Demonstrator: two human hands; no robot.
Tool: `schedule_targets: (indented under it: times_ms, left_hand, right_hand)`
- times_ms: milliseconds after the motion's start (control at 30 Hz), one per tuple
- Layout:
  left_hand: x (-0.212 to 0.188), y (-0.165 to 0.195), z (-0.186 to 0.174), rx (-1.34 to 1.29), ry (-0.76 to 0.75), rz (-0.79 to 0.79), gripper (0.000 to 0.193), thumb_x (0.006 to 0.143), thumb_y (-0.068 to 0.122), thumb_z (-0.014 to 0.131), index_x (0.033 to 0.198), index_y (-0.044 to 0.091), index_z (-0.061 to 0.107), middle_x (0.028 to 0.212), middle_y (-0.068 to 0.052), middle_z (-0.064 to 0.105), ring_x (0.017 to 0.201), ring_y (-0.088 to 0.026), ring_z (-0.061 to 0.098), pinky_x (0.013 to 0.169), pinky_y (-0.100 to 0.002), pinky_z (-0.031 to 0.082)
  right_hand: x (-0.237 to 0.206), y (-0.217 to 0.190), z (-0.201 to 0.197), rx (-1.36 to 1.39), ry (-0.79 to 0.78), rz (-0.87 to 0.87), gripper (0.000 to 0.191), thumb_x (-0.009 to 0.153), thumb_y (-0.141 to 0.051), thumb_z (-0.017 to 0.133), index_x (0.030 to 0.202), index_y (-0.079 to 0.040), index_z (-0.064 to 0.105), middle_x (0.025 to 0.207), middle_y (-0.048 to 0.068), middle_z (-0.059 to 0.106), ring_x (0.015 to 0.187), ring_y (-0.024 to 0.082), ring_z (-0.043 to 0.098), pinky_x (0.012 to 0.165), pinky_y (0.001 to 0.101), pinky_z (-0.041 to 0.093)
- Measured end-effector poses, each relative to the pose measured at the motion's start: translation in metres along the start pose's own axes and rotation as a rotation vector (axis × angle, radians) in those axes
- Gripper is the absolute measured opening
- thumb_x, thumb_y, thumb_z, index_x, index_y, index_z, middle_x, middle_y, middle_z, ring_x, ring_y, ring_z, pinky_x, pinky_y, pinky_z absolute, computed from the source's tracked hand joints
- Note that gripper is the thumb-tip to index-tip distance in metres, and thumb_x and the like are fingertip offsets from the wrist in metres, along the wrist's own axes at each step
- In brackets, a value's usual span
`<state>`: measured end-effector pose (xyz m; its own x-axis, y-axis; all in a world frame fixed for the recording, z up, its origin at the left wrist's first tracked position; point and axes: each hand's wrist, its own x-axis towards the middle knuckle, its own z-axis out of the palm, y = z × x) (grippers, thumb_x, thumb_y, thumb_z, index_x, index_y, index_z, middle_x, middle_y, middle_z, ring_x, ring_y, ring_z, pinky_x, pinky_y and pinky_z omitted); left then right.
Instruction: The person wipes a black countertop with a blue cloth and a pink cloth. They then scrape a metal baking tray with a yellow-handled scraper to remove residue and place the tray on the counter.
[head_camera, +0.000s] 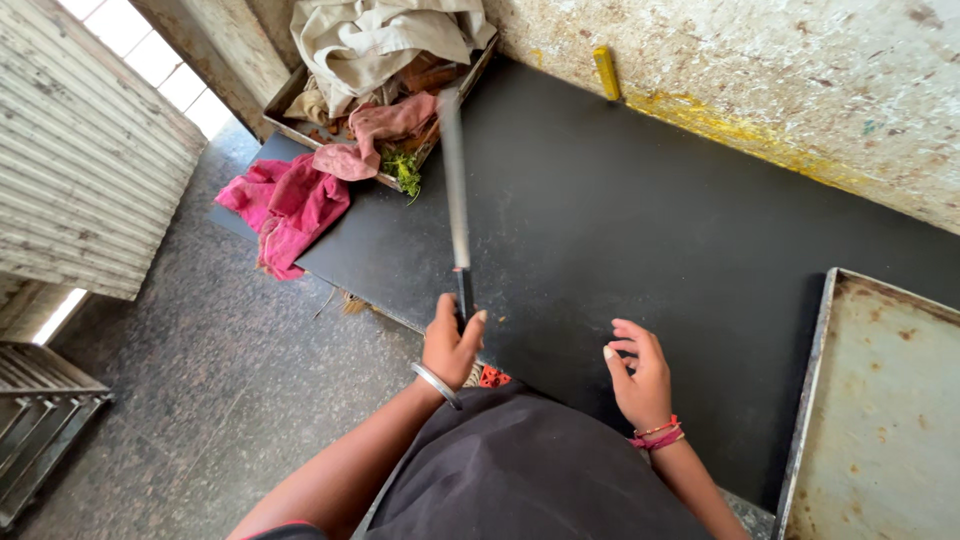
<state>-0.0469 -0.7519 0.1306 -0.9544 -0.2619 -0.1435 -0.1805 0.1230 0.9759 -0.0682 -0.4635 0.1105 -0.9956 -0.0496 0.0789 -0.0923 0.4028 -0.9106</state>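
My left hand, with a metal bangle at the wrist, is closed around the black handle of a long knife. Its grey blade points away from me over the black stone counter, toward a tray of cloth. My right hand, wearing red thread bracelets, hovers just above the counter near its front edge. Its fingers are curled and apart, and it holds nothing.
A metal tray at the far left holds beige and pink cloths and some green leaves. A magenta cloth hangs over the counter's left end. A rusty flat metal tray lies at the right. A stained wall runs behind.
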Motion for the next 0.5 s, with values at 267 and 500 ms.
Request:
schedule_targets:
  times_ms: [267,500]
  left_hand:
    - [0.008,0.031,0.05,0.22,-0.144,0.413,0.036,0.094,0.022,0.073,0.113,0.004,0.049,0.071,-0.017,0.068,0.062,-0.037,0.07,0.055,-0.043,0.052]
    - [0.015,0.025,0.071,0.132,-0.346,0.567,0.043,0.094,0.017,0.07,0.121,0.002,0.042,0.09,-0.02,0.074,0.08,-0.04,0.074,0.063,-0.043,0.057]
  right_hand:
    - [0.024,-0.062,0.022,0.117,-0.392,-0.164,0.036,0.102,-0.015,0.057,0.135,0.001,0.06,0.131,0.011,0.068,0.11,0.015,0.064,0.093,0.0298,0.052]
    - [0.029,-0.09,0.037,0.337,-0.309,-0.009,0.038,0.103,-0.015,0.057,0.138,0.001,0.06,0.121,0.005,0.07,0.111,0.012,0.066,0.101,0.0288,0.051]
